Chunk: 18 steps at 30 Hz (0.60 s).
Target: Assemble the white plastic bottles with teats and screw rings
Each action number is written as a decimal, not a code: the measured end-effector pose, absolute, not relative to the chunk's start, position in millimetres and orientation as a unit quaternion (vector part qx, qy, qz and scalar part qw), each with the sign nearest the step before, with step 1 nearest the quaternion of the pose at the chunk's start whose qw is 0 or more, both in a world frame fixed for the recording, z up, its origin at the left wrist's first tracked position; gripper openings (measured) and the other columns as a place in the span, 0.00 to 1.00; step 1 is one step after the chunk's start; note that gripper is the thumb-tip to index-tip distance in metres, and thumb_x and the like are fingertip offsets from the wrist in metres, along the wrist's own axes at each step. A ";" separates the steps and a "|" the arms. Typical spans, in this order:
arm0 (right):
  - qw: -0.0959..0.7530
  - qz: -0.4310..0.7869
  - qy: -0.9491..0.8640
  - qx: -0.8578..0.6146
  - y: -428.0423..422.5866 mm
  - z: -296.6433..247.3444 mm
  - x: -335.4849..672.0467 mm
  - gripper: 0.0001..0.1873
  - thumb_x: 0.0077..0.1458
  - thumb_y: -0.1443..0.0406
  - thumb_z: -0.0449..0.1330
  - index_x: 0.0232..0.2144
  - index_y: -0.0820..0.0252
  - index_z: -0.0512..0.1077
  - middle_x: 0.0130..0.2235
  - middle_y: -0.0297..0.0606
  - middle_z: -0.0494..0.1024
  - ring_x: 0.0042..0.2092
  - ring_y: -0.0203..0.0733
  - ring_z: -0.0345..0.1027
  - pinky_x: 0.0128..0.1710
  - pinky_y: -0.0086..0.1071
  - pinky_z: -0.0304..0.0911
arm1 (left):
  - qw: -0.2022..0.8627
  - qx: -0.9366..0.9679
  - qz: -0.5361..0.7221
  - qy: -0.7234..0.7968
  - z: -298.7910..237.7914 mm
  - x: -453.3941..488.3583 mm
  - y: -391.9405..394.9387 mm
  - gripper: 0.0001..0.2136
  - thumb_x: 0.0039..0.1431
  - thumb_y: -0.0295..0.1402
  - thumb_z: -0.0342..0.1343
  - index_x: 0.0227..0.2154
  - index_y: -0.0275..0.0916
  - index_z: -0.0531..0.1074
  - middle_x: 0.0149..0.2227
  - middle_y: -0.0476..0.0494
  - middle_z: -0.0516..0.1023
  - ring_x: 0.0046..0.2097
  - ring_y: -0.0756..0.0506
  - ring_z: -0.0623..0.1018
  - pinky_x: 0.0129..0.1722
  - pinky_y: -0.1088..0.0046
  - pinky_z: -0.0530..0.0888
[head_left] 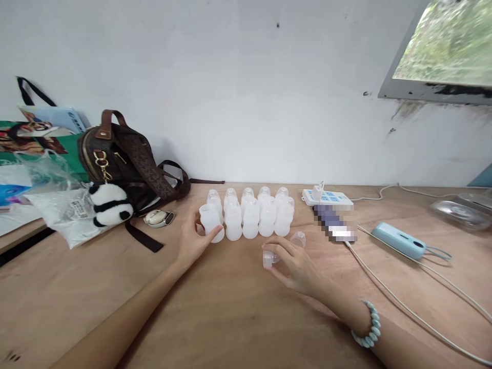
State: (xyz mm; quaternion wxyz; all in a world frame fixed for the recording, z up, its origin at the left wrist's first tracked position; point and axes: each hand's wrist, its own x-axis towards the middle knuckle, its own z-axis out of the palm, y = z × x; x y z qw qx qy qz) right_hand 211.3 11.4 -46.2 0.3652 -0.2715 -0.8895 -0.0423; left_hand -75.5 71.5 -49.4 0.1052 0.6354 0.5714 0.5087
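At the left end of a wooden bench [215, 312], a green bag [73, 154] and a clear plastic bag [67, 218] crowd beside a brown backpack [134, 136], with a panda plush [111, 206] in front of it. A small cream-coloured device [158, 219] lies near the backpack's strap.

Next to it, the person's left hand [195, 234] curls around an open-topped white bottle [210, 218], thumb across the front, fingers parted only by the bottle's width. The bottle stands at the left end of the front row; the other white bottles [250, 225], topped with clear domes, fill out two rows of five.

In front of the rows, toward the right, the right hand [294, 264], a beaded bracelet [371, 328] on its wrist, pinches a clear plastic piece [267, 260] in nearly closed fingers. A clear dome [299, 239] shows just behind the hand; whether it joins the held piece cannot be told.

Farther right are a white power strip [338, 200], a partly pixelated phone [326, 218] attached to a cable, and a pale-blue device [400, 241]. Clear plastic [459, 214] sits near the edge, below a window [449, 46].
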 end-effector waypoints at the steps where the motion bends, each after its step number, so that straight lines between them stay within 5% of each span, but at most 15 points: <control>1: 0.361 -0.043 -0.890 -0.274 11.4 -46.6 211.3 0.14 0.59 0.69 0.56 0.48 0.62 0.64 0.45 0.47 0.73 0.45 0.45 0.71 0.37 0.34 0.70 | 0.097 0.645 0.496 0.573 -49.9 -76.5 71.4 0.32 0.44 0.54 0.64 0.48 0.39 0.66 0.40 0.46 0.77 0.35 0.48 0.75 0.35 0.74 0.69; 13: 0.333 -0.029 -0.900 -0.279 11.5 -47.0 210.6 0.13 0.60 0.69 0.55 0.48 0.62 0.65 0.44 0.46 0.74 0.42 0.44 0.72 0.35 0.33 0.69 | -0.056 0.752 0.278 0.595 -50.5 -99.4 81.6 0.40 0.40 0.64 0.60 0.50 0.38 0.68 0.32 0.45 0.80 0.36 0.41 0.79 0.37 0.69 0.70; 18: 0.333 -0.024 -0.900 -0.280 11.2 -45.9 210.3 0.14 0.59 0.69 0.55 0.48 0.62 0.65 0.44 0.45 0.74 0.43 0.44 0.72 0.37 0.34 0.70 | -0.105 0.763 0.248 0.587 -51.3 -104.8 85.1 0.38 0.39 0.65 0.59 0.43 0.37 0.69 0.28 0.46 0.78 0.34 0.41 0.78 0.35 0.70 0.69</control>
